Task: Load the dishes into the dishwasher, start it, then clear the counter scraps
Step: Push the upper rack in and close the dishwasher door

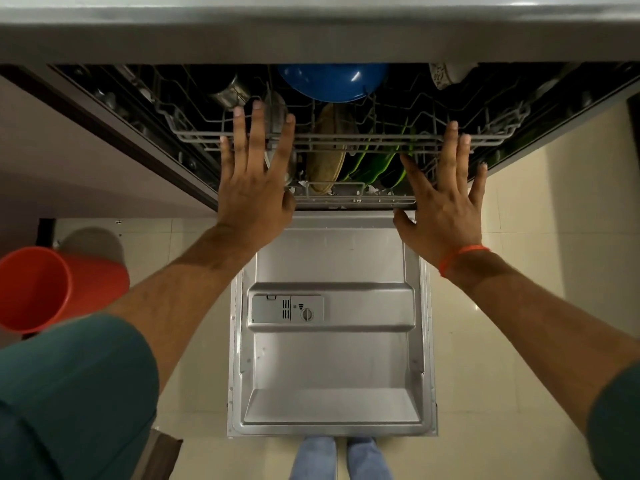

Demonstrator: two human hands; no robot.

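The dishwasher stands open under the counter, its steel door (332, 358) folded down flat toward me. The upper wire rack (346, 138) holds a blue bowl (332, 81), a steel cup (230, 91) and a patterned cup (446, 74). Below it, the lower rack holds a tan plate (329, 157) and green plates (374, 164) standing on edge. My left hand (254, 174) lies flat with straight, spread fingers against the front of the upper rack at its left. My right hand (446, 195) is spread the same way at the rack's right front.
An orange bucket (52, 289) stands on the tiled floor (519, 271) at the left, with a grey round object behind it. The counter edge (318, 32) runs across the top. My feet (341, 459) stand at the door's near edge. A detergent dispenser (287, 308) sits in the door.
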